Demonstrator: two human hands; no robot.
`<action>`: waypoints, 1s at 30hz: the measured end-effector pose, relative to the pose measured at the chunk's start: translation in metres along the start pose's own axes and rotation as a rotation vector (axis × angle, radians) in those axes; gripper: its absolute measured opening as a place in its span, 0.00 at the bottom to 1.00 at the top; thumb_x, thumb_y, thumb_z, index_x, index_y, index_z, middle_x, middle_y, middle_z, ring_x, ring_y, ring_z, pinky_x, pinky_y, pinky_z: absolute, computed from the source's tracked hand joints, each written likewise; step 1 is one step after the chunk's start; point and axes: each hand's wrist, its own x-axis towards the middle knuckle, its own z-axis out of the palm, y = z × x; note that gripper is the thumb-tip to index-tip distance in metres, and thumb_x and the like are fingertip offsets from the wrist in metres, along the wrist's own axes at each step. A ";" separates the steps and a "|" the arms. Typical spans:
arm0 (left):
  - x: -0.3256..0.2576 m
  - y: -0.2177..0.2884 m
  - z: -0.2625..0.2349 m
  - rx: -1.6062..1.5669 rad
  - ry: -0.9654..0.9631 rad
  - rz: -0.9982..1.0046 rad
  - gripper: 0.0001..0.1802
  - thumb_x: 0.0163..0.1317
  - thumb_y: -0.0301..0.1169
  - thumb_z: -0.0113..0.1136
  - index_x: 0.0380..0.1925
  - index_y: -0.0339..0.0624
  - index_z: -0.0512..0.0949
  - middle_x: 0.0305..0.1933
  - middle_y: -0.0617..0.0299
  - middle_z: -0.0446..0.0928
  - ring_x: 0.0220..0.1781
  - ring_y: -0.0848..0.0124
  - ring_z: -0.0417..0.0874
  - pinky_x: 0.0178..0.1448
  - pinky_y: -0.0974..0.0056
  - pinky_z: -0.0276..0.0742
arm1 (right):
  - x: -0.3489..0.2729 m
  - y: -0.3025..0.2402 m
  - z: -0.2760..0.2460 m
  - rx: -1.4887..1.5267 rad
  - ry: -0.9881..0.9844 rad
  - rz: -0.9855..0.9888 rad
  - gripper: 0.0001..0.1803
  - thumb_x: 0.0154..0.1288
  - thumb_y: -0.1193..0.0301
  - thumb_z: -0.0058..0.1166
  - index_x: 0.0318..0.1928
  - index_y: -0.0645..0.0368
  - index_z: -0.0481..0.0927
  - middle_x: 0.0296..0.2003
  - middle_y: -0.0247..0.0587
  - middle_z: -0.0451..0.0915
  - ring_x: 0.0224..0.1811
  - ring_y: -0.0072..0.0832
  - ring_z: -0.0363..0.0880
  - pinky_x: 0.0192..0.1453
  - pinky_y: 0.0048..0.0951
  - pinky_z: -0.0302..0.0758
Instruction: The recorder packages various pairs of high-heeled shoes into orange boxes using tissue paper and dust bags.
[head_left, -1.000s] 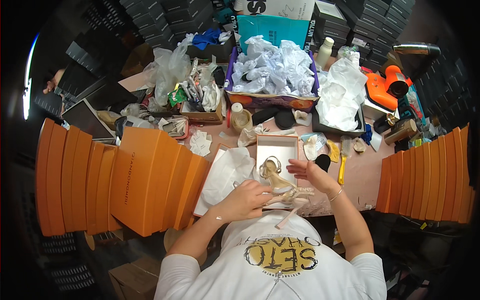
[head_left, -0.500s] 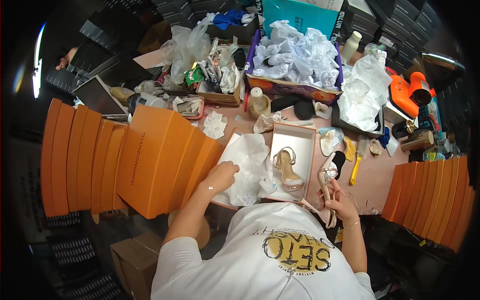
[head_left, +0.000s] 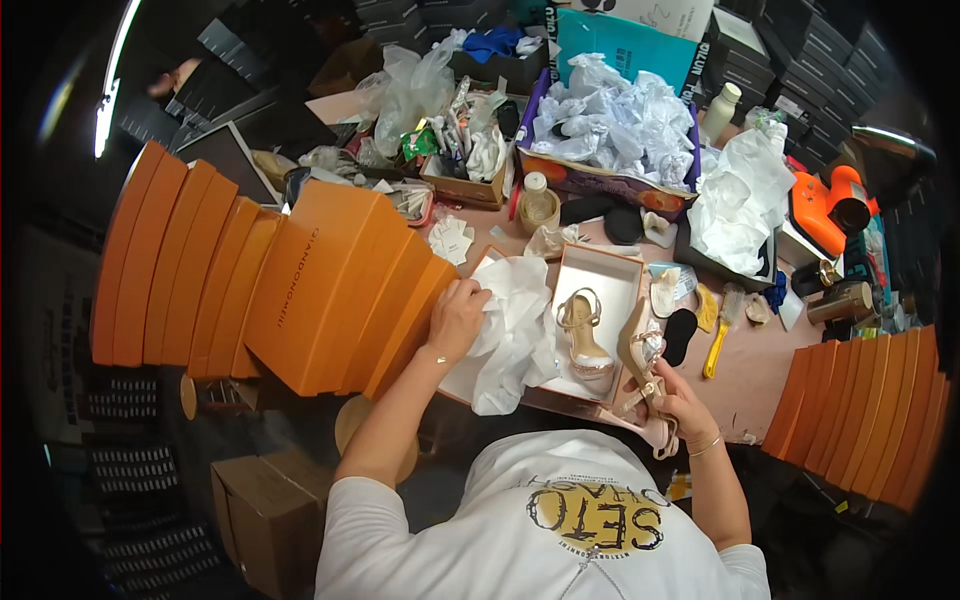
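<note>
My right hand [head_left: 682, 405] grips a beige strappy heeled sandal [head_left: 640, 350] just off the right side of an open white-lined shoebox [head_left: 615, 275]. A matching sandal [head_left: 588, 350] lies inside that box. White tissue paper [head_left: 515, 335] spreads over the tray or lid left of the box and reaches its left wall. My left hand [head_left: 460, 318] is at the paper's left edge, fingers bent together and seemingly pinching it; the fingertips are partly hidden.
Orange shoeboxes [head_left: 320, 290] stand in a row at left, and more orange boxes [head_left: 860, 400] at right. Behind are a purple carton [head_left: 610, 180] of crumpled paper, a glass jar [head_left: 538, 205], a yellow-handled brush [head_left: 716, 350], black pads [head_left: 680, 335] and an orange tool [head_left: 820, 215].
My left hand has moved up and away from me along the paper's edge. The held sandal has come closer to the box's right side and turned somewhat. The whole view has shifted slightly.
</note>
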 end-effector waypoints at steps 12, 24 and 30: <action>0.072 0.038 -0.053 -1.025 0.136 -0.273 0.04 0.57 0.23 0.60 0.33 0.36 0.79 0.31 0.62 0.77 0.35 0.71 0.81 0.37 0.69 0.74 | 0.057 -0.023 0.146 0.112 -0.323 -0.057 0.56 0.53 0.60 0.59 0.75 0.50 0.35 0.48 0.54 0.76 0.27 0.22 0.73 0.33 0.21 0.72; 0.013 0.066 -0.012 -0.613 0.080 -0.075 0.13 0.55 0.22 0.58 0.42 0.36 0.75 0.39 0.52 0.76 0.42 0.56 0.79 0.48 0.60 0.74 | 0.065 0.017 0.068 0.929 -0.146 0.102 0.31 0.65 0.56 0.44 0.59 0.68 0.64 0.43 0.56 0.74 0.25 0.23 0.68 0.23 0.19 0.70; 0.024 0.101 -0.006 -0.649 -0.087 -0.252 0.09 0.58 0.26 0.58 0.39 0.35 0.78 0.36 0.53 0.78 0.39 0.59 0.82 0.45 0.61 0.76 | 0.052 0.031 0.037 1.040 -0.236 0.216 0.33 0.64 0.55 0.44 0.62 0.67 0.61 0.45 0.58 0.74 0.26 0.24 0.69 0.24 0.19 0.72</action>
